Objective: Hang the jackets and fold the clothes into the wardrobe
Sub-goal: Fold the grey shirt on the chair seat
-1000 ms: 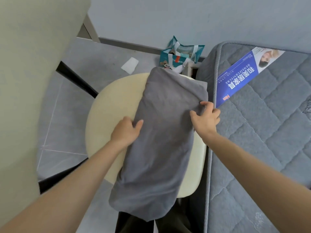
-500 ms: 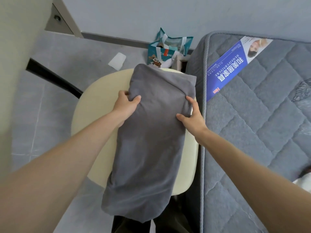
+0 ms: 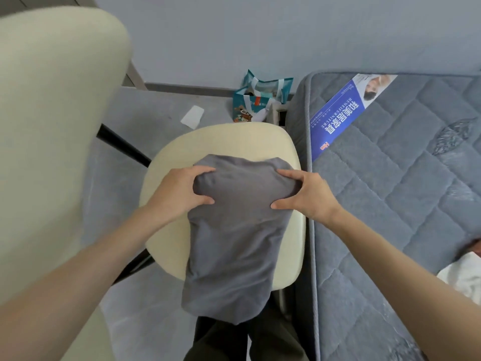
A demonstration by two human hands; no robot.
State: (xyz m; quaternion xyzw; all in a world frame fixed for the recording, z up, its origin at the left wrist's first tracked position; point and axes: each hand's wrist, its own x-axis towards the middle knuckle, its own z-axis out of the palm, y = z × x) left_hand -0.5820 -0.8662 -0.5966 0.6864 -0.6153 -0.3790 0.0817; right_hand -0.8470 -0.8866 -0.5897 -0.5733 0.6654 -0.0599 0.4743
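A grey garment [image 3: 234, 238] lies lengthwise on the cream stool [image 3: 166, 204], its near end hanging off the seat at 6 o'clock toward the person's legs. The left hand [image 3: 179, 194] and right hand [image 3: 304, 196] each pinch a far corner of the cloth, thumbs underneath and fingers curled over, likely so the far end can be carried toward the near end as one even fold. The stool serves as the folding surface, with the mattress [image 3: 403, 204] just beside it at 3 o'clock. Half a second earlier the garment lay stretched to the stool's far edge with the hands gripping its long sides; now the far end is drawn back (bunched between the hands).
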